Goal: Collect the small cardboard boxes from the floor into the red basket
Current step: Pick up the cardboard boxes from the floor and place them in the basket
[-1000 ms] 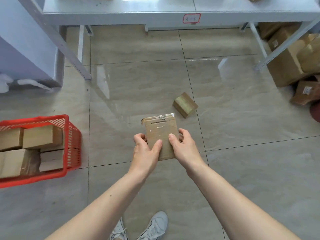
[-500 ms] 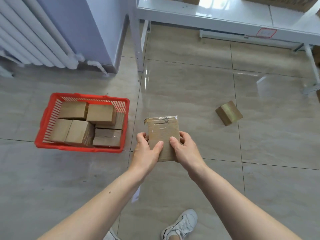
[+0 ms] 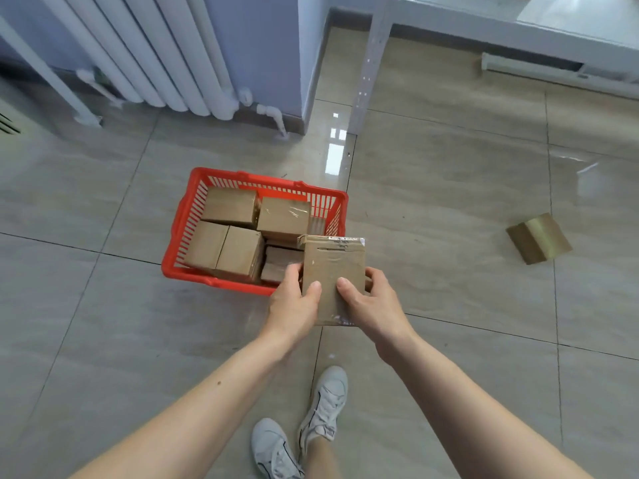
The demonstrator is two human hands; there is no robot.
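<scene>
Over a glossy tiled floor (image 3: 449,209), we hold a flat cardboard box (image 3: 333,267) between both hands, the left hand (image 3: 294,305) and the right hand (image 3: 366,305) each curled round a side edge with a thumb pressed on its taped top face. It hangs above the near right corner of the red basket (image 3: 179,229), which already carries at least five small boxes (image 3: 238,233) packed close together.

To finish this step well, we judge the box should travel a little further left over the basket, then be lowered flat onto the stacked boxes rather than dropped on the rim, where it could tip out. One more small box (image 3: 537,238) lies on the floor well apart to the right, yet to be collected.

Half a second ago the basket lay off to the left of the held box with open tile between them; now the box overlaps it, the radiator (image 3: 155,53) fills more of the upper left, and the stray box sits further right in view. Our grip looks unchanged.
</scene>
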